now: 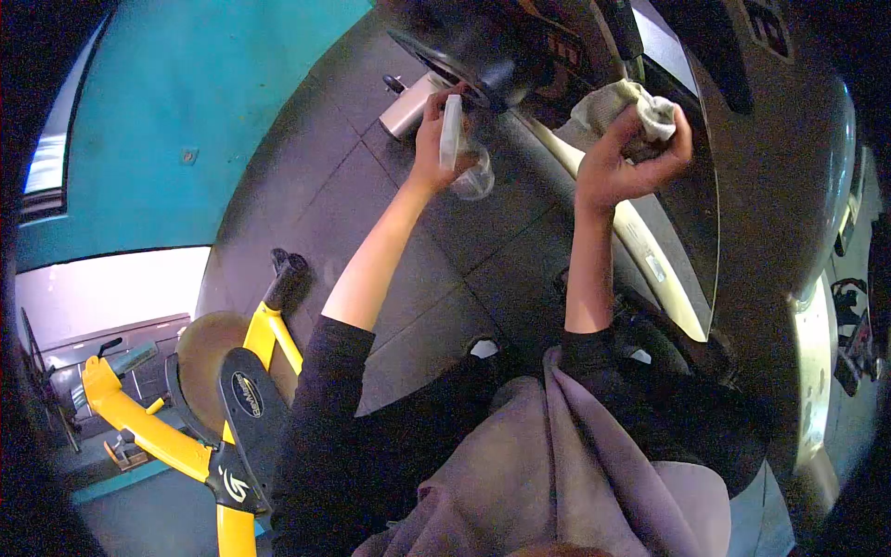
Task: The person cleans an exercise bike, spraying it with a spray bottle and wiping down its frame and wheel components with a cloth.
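My left hand is wrapped round a clear spray bottle with a whitish upper part, held over the dark tiled floor. Just beyond these fingers is the rounded black part of an exercise machine, with a pale cylinder beside it. In my right hand is a bunched, light-coloured cloth, gripped with its end poking out between thumb and fingers. The cloth is close to the machine's dark frame; whether it touches cannot be made out. Both arms reach forward.
A long cream-coloured bar of the machine runs below my right hand. On my left stands a yellow and black exercise bike. Behind it is a teal wall. A large dark machine body rises on the right.
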The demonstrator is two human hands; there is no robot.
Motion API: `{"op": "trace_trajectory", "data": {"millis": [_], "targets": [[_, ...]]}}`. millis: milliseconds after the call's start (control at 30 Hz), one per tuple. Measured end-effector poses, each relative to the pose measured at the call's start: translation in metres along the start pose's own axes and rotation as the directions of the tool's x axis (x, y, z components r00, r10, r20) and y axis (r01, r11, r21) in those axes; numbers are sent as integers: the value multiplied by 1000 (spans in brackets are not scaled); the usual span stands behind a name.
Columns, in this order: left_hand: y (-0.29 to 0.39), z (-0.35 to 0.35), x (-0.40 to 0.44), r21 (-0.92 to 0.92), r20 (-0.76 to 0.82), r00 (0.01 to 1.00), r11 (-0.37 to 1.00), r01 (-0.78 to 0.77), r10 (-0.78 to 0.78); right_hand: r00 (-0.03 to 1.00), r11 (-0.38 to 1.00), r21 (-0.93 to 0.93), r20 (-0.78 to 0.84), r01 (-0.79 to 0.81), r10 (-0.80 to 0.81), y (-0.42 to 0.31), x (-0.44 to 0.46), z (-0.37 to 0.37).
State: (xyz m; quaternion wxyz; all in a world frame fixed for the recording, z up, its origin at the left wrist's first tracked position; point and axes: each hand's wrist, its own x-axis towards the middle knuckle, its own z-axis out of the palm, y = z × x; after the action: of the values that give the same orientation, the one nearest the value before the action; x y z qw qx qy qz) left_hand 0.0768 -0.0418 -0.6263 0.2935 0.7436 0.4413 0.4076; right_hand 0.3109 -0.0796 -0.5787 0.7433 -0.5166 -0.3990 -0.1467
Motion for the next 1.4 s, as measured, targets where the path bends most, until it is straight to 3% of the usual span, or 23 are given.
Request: {"op": "trace_trajectory", "data": {"millis": [67,100,167,367,433,467,567,633,700,767,867,933,967,1033,1167,1200,1267,1300,1367,1400], "targets": [[0,0,0,30,7,1000,1000,-3,3,981,991,132,-188,-18,42,-8,6,4],[-2,0,1,-2,-5,1000,1000,-10,10,981,991,132,-189,-18,43,-11,11,4],[-2,1,-1,-39,-20,1000,999,-14,13,1000,989,149,0,-19,19,-18,23,-2],[7,-2,0,73,10,1000,997,5,-6,996,998,-56,83,-33,38,-19,27,-10],[5,-3,1,110,17,996,990,-91,89,976,990,-81,177,-113,126,-26,28,-16],[4,-2,1,122,20,992,985,-123,122,976,992,-80,188,-97,111,-28,30,-18],[1,2,-1,-73,-10,996,994,86,-87,953,971,17,199,-237,229,-19,19,-22],[-3,3,1,-47,-35,991,991,124,-126,969,978,54,157,-202,191,-7,5,-23],[-7,4,1,21,-30,995,995,100,-100,944,949,33,123,-313,307,0,-7,-26],[-7,1,-1,88,-8,998,994,62,-61,954,958,23,103,-287,283,-3,-10,-24],[-3,2,0,31,-12,999,999,37,-37,948,954,28,118,-300,295,-18,4,-19],[-2,3,1,-3,-27,999,999,43,-43,975,991,-35,180,-128,132,-24,20,-16],[-2,3,1,-14,-34,998,999,44,-45,975,992,-33,181,-125,129,-27,25,-15],[-2,0,3,230,7,964,938,-259,264,961,985,10,222,-174,167,-32,31,-13],[3,-2,4,158,8,974,962,-223,224,944,967,30,226,-254,241,-25,24,-18],[1,-2,4,160,18,973,960,-228,228,953,982,-47,240,-180,186,-24,25,-21],[0,-1,2,166,20,973,959,-231,231,961,982,-17,204,-188,188,-24,19,-19],[-1,1,0,75,7,986,983,-169,169,968,981,11,165,-196,191,-25,17,-17],[2,3,-2,-13,-5,994,994,-106,106,979,990,5,152,-141,139,-29,19,-14],[5,3,-1,16,-20,989,989,-145,146,984,996,11,158,-84,81,-33,24,-13]]}}
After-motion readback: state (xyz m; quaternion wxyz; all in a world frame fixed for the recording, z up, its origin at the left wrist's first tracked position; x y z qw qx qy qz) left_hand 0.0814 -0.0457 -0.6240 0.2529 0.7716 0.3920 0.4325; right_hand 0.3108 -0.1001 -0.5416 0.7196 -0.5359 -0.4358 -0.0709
